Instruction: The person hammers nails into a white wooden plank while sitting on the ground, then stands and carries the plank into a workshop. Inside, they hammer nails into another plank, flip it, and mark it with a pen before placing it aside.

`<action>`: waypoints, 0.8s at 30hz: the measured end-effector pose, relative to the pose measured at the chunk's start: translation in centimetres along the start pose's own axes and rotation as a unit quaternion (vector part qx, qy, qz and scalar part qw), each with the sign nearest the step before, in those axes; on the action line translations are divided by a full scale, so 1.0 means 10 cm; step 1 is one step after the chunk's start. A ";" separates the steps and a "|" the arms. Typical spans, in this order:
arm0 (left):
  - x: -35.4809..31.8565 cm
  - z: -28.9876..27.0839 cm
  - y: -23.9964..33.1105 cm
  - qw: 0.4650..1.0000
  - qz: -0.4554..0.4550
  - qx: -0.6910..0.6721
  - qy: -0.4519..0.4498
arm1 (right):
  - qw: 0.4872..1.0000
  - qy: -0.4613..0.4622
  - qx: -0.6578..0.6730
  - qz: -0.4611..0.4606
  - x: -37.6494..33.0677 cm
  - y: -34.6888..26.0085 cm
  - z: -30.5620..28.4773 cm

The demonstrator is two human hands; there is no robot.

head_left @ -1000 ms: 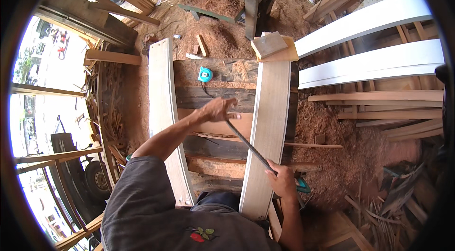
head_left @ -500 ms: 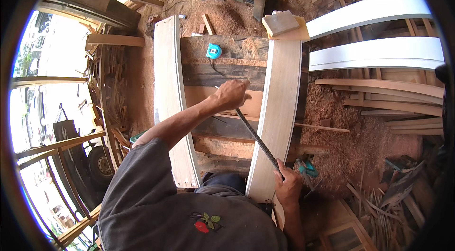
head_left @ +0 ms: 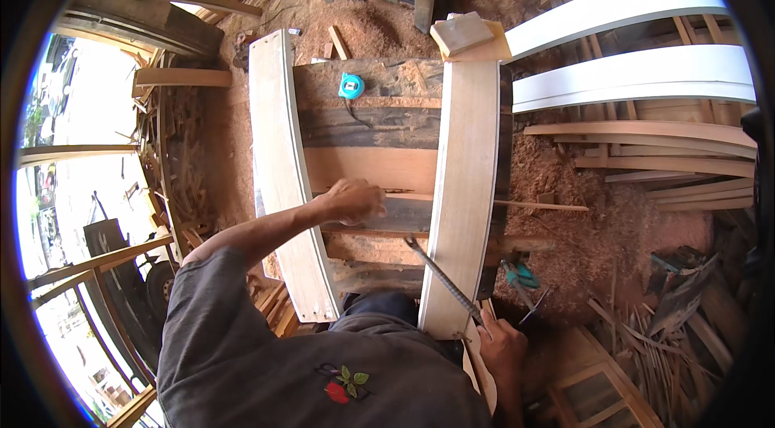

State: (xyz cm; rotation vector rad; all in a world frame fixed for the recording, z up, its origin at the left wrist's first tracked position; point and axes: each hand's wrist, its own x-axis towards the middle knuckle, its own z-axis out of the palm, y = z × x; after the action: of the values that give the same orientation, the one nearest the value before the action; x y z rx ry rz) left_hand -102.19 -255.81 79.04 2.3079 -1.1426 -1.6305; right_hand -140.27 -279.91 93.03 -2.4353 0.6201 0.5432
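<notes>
My right hand (head_left: 502, 347) grips the near end of a dark, ribbed steel bar (head_left: 452, 289). The bar slants up and left across the right wooden board (head_left: 470, 161), its slightly hooked far end beyond that board's inner edge. My left hand (head_left: 353, 202) hangs over the gap between the boards, fingers curled, apart from the bar; whatever they hold, if anything, is hidden. Beside it runs the left pale board (head_left: 278, 161), with small holes at its ends. A blue tape measure (head_left: 351, 86) lies farther off on the dark bench planks (head_left: 379, 133).
Small wood blocks (head_left: 464, 34) sit on the right board's far end. White-painted boards (head_left: 638, 77) and curved timber strips (head_left: 646, 137) extend to the right. A teal-handled tool (head_left: 521, 276) lies right of my bar. Sawdust and offcuts cover the ground around the bench.
My left hand has come off the bar's far end and moved nearer and left. My right hand has drawn the bar nearer and slightly right. The view has shifted a little.
</notes>
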 end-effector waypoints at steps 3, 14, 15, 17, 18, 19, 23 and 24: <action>0.17 0.07 -0.31 0.979 -0.070 -0.064 0.178 | 0.999 0.010 0.028 0.018 -0.14 0.00 0.08; 0.37 1.06 -0.53 0.926 -0.008 0.005 0.378 | 0.967 0.104 0.209 0.105 -0.21 0.16 0.57; 0.30 1.30 -0.49 0.956 -0.024 0.001 0.294 | 0.964 0.113 0.222 0.091 -0.20 0.17 0.59; 0.26 1.57 -0.55 0.936 0.024 0.091 0.339 | 0.958 0.112 0.242 0.100 -0.20 0.20 0.61; 0.27 1.65 -0.57 0.934 0.017 0.090 0.347 | 0.958 0.103 0.244 0.114 -0.21 0.22 0.62; 0.31 1.70 -0.61 0.923 0.021 0.086 0.375 | 0.954 0.107 0.255 0.114 -0.20 0.24 0.66; 0.47 1.65 -0.77 0.950 0.002 0.105 0.293 | 0.943 0.157 0.280 0.091 -0.15 0.27 0.85; 0.48 1.64 -0.78 0.955 0.008 0.120 0.271 | 0.939 0.181 0.280 0.082 -0.12 0.26 0.92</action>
State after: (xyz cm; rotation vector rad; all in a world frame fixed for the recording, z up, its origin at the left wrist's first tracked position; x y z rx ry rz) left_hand -111.30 -247.73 64.68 2.6325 -1.2567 -0.7864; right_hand -144.82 -275.90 85.47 -1.9517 0.9832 -0.0378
